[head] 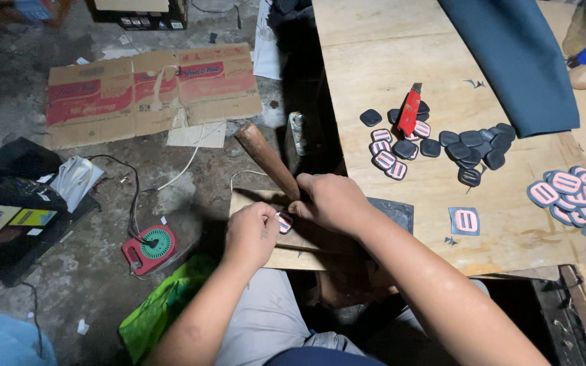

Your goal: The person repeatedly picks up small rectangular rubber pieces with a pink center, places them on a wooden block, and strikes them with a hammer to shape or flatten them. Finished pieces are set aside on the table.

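Observation:
My right hand (334,202) grips a wooden handle (266,157) that slants up to the left; its head is hidden under the hand. My left hand (252,234) pinches a small pink and dark patch (284,223) flat on a wooden board (256,202) over my lap. The two hands almost touch at the patch. On the plywood table (388,68) to the right lie several dark patches (473,146), several pink-faced ones (388,154) and a red utility knife (409,110).
A pile of pink patches (574,196) and one cut square patch (464,221) lie near the table's front edge. Blue cloth (517,61) drapes the table's far side. Flattened cardboard (150,91), cables, a red round device (150,247) and a green bag (161,305) litter the floor.

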The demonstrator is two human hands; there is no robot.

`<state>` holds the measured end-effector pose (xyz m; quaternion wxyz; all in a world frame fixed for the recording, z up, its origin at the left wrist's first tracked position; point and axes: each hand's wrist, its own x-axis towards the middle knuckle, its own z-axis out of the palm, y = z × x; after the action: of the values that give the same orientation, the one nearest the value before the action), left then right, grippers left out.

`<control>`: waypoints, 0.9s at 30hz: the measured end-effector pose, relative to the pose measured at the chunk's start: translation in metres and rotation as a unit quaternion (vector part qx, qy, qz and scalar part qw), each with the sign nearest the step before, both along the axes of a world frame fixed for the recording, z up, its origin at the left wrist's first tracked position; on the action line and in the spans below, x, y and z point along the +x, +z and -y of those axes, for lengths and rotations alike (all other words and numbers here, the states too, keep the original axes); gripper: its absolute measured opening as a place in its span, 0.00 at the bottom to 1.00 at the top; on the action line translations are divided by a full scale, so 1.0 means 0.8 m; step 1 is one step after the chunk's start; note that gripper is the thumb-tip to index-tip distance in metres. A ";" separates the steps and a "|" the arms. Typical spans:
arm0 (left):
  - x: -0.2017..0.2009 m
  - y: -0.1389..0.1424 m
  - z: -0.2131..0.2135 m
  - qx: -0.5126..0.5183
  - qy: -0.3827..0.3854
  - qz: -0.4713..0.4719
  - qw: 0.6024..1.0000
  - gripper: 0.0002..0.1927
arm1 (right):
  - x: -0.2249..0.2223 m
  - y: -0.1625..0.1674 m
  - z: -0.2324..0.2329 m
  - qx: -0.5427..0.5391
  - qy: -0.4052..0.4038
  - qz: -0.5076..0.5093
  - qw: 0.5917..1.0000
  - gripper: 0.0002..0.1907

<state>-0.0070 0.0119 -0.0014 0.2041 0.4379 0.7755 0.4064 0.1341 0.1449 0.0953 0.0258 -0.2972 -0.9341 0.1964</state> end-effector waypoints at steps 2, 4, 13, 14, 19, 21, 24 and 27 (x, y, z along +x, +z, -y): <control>0.001 0.001 0.002 0.004 -0.015 -0.025 1.000 0.07 | 0.002 -0.003 0.002 -0.001 0.004 -0.016 1.000 0.19; 0.005 0.002 0.003 0.054 -0.010 -0.072 0.996 0.05 | 0.009 -0.003 0.002 -0.009 0.004 -0.010 1.000 0.18; -0.009 0.003 -0.002 -0.011 -0.006 0.116 0.993 0.07 | 0.010 -0.003 0.006 -0.009 -0.013 -0.017 1.000 0.18; -0.007 0.000 -0.001 -0.008 -0.008 0.103 0.995 0.06 | 0.010 -0.004 0.006 -0.019 -0.020 -0.027 0.999 0.17; -0.010 -0.024 0.002 0.044 -0.005 0.072 0.996 0.05 | 0.021 -0.006 0.007 -0.032 -0.016 -0.017 0.999 0.19; -0.016 -0.037 -0.003 0.044 -0.014 0.133 0.990 0.06 | 0.023 -0.004 0.009 -0.027 -0.021 -0.017 0.999 0.19; -0.026 -0.047 -0.010 0.007 -0.029 0.247 0.969 0.06 | 0.019 -0.004 0.011 -0.015 -0.027 -0.011 0.999 0.19; -0.025 -0.044 -0.008 -0.002 -0.030 0.208 0.978 0.06 | 0.011 -0.005 0.013 -0.027 -0.051 -0.002 0.998 0.19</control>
<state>-0.0271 0.0180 -0.0370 0.3738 0.3661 0.7038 0.4806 0.1430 0.1349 0.0912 0.0300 -0.3445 -0.9120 0.2207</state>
